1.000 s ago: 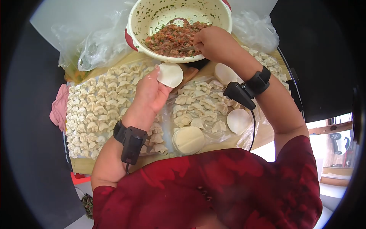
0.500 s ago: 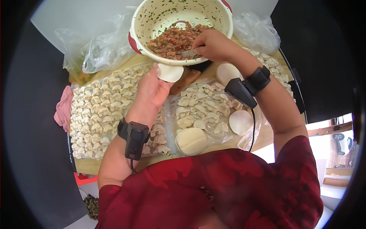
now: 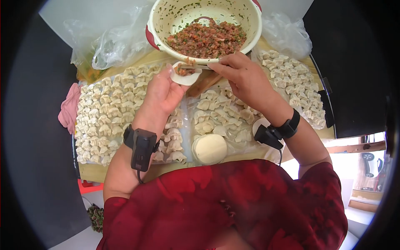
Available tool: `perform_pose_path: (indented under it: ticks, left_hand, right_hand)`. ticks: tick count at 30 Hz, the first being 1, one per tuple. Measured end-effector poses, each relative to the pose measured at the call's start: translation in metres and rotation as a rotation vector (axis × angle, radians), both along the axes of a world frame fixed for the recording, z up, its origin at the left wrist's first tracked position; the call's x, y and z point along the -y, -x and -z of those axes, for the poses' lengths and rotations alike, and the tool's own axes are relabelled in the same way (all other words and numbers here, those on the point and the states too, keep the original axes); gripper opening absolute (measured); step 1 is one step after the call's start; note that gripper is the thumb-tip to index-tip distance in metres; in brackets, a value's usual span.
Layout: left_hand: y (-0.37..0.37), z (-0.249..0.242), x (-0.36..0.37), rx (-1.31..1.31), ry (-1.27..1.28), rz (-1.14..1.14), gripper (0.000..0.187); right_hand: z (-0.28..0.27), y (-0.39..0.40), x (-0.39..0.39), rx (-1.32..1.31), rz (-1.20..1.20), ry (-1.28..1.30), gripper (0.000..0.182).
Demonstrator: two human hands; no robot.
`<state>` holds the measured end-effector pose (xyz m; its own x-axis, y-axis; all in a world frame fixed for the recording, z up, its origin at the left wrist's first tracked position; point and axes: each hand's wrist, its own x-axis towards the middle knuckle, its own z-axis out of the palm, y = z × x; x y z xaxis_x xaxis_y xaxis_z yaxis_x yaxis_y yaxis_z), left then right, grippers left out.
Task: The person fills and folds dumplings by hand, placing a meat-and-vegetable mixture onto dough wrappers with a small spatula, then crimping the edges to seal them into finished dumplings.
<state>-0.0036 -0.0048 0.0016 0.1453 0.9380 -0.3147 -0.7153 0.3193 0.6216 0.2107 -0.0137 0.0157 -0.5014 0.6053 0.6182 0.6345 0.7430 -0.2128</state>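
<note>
My left hand (image 3: 165, 91), below the front rim of the large cream basin (image 3: 257, 31), is closed on the edge of a round white dumpling wrapper (image 3: 188, 79). A lump of minced meat filling (image 3: 181, 71) with green bits lies on that wrapper. My right hand (image 3: 246, 79) grips a slim, pale, flat utensil (image 3: 201, 67), its tip over the wrapper touching the filling. More meat filling (image 3: 208, 39) is heaped in the basin. In front of me sits a stack of wrappers (image 3: 210, 149); another wrapper is partly hidden below my right wrist.
Rows of folded dumplings (image 3: 112, 112) cover the left of the table, with more dumplings (image 3: 221, 112) in the middle and others (image 3: 293, 83) at the right. Clear plastic bags (image 3: 118, 48) lie beside the basin. A pink cloth (image 3: 70, 106) hangs at the left edge.
My right hand has come out of the basin with the utensil, down to the wrapper. Filling now lies on the wrapper, which was bare before. The left hand keeps its hold.
</note>
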Motion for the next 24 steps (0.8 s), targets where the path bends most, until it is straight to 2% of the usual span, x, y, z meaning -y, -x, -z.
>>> perform_pose_path:
  ticks: [2,4,5,10,14,18,20,24]
  left_hand:
    - [0.003,-0.002,0.008,-0.022,-0.012,0.036,0.041]
    - [0.005,-0.004,0.012,-0.004,-0.022,0.038,0.040]
    - [0.005,-0.005,0.013,0.017,-0.033,0.040,0.040]
    - [-0.006,-0.010,0.003,0.083,-0.118,0.006,0.039]
    - [-0.014,-0.018,-0.001,0.074,-0.144,-0.013,0.041]
    - [-0.018,-0.017,-0.004,0.089,-0.139,0.000,0.038]
    - [-0.015,-0.015,-0.004,0.092,-0.127,0.004,0.038]
    - [-0.014,-0.020,-0.001,0.073,-0.109,-0.008,0.038]
  right_hand:
    - [0.000,-0.003,0.004,-0.020,-0.028,-0.005,0.038]
    - [-0.006,-0.004,0.010,-0.226,-0.046,0.178,0.031]
    - [-0.005,-0.003,0.012,-0.228,-0.045,0.177,0.031]
    - [-0.010,0.002,0.015,-0.412,0.055,0.272,0.026]
    - [-0.001,0.002,0.016,-0.414,0.091,0.206,0.027]
    - [-0.001,0.002,0.014,-0.288,0.074,0.123,0.029]
    - [-0.007,0.000,0.012,-0.442,0.085,0.147,0.028]
    - [-0.006,0.000,0.014,-0.487,0.018,0.274,0.025]
